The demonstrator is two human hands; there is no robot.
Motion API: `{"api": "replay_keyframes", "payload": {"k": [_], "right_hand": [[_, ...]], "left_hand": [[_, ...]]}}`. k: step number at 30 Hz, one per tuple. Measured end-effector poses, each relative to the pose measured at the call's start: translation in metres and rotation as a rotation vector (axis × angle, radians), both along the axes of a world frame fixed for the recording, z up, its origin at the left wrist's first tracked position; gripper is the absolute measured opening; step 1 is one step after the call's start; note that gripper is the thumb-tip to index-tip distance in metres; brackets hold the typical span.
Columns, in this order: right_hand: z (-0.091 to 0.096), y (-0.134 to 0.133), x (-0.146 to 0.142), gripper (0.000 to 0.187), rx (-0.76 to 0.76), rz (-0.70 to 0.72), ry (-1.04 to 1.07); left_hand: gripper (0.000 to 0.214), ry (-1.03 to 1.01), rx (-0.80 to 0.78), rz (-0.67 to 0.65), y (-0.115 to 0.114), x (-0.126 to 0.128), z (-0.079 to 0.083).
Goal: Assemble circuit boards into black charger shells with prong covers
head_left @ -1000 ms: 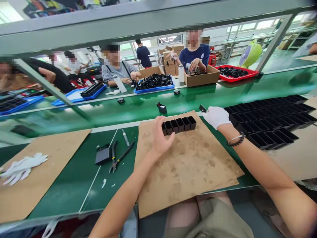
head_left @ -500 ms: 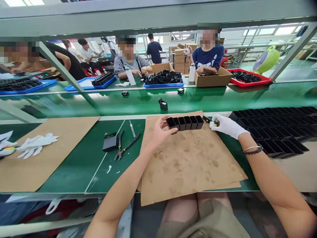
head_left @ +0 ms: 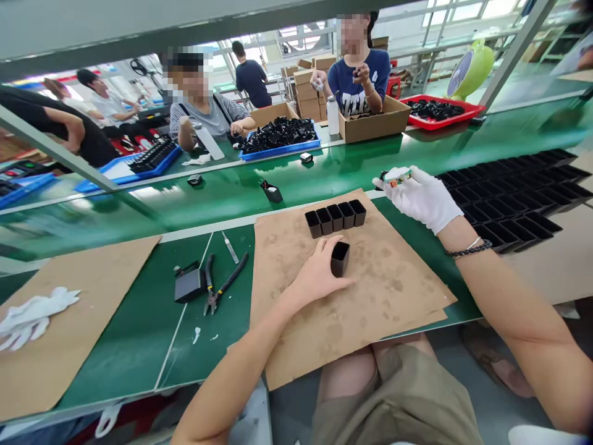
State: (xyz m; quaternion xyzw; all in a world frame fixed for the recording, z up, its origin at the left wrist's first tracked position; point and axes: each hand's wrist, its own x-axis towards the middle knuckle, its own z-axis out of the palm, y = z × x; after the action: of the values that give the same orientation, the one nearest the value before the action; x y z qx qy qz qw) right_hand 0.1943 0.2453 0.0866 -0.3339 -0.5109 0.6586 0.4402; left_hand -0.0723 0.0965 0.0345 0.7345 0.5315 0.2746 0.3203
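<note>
Clasping one black case (head_left: 341,266) pulled nearer from a row now of five cases (head_left: 337,224), the bare left hand (head_left: 319,275) works over brown cardboard (head_left: 370,296); the gloved right hand (head_left: 424,198), farther from that row than before, pinches a circuit board (head_left: 402,175). Lettering (head_left: 357,102) on a co-worker's blue shirt (head_left: 352,77) is only partly legible.

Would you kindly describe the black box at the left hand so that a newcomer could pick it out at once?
On the green table, find the middle brown cardboard, directly in front of the person. Just nearer the person than the row of five black boxes, the bare left hand curves around one open-topped box. Unlike those five, which stand side by side, this box is set apart.
</note>
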Motion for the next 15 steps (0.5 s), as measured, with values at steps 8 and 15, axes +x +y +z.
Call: {"api": "replay_keyframes", "payload": {"k": [8, 15], "right_hand": [[0.006, -0.06, -0.047, 0.032, 0.344, 0.054, 0.017], [-0.014, -0.095, -0.064, 0.035, 0.777, 0.101, -0.066]], "left_hand": [[0.058, -0.225, -0.14, 0.047, 0.004, 0.009, -0.013], [0.067, -0.339, 0.064, 0.177, 0.0, 0.014, -0.005]]}}
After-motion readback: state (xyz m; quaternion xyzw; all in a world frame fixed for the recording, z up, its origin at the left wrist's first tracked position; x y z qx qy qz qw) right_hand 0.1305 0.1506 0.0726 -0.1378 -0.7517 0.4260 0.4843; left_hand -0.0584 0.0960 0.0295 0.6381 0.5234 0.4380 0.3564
